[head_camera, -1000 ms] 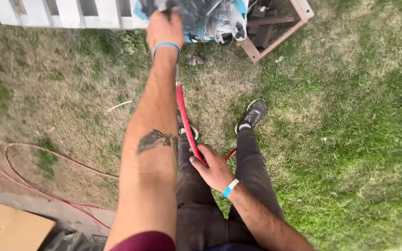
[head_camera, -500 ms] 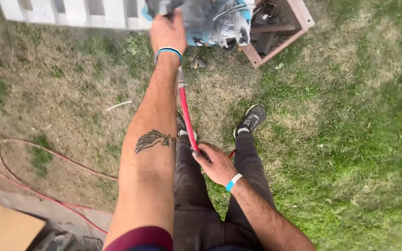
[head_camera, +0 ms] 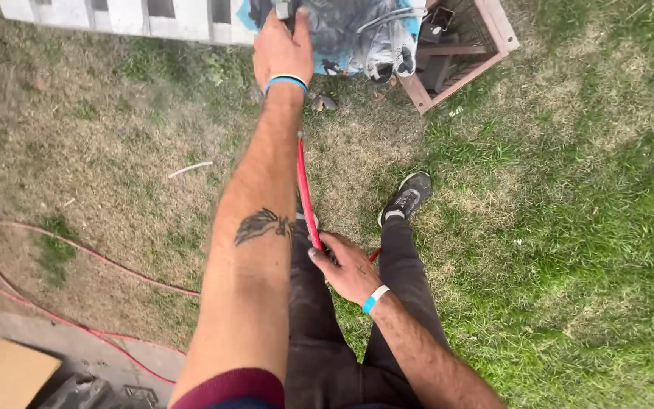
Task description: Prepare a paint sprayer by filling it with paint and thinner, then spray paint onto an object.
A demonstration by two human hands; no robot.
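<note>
Two hands share one thin red hose (head_camera: 306, 189): the right hand (head_camera: 348, 269) is closed around it beside the thigh, while the left hand (head_camera: 282, 47), arm stretched ahead, clasps a dark tool (head_camera: 284, 9) against the grey-blue painted panel (head_camera: 342, 34). Keeping slack fed forward should steady the tool over the patchy grass (head_camera: 554, 227).

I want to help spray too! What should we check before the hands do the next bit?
1. Left hand gripping the grey tool up by the white fence: ok, fingers wrapped round it.
2. Right hand holding the red hose: ok, closed on it.
3. Hose between the hands free of kinks: ok, it runs smoothly.
4. Loose hose loop on the ground clear of the shoe: ok, it lies well to the side.
5. Where the tool's tip points: cannot tell, it is cut off.
</note>
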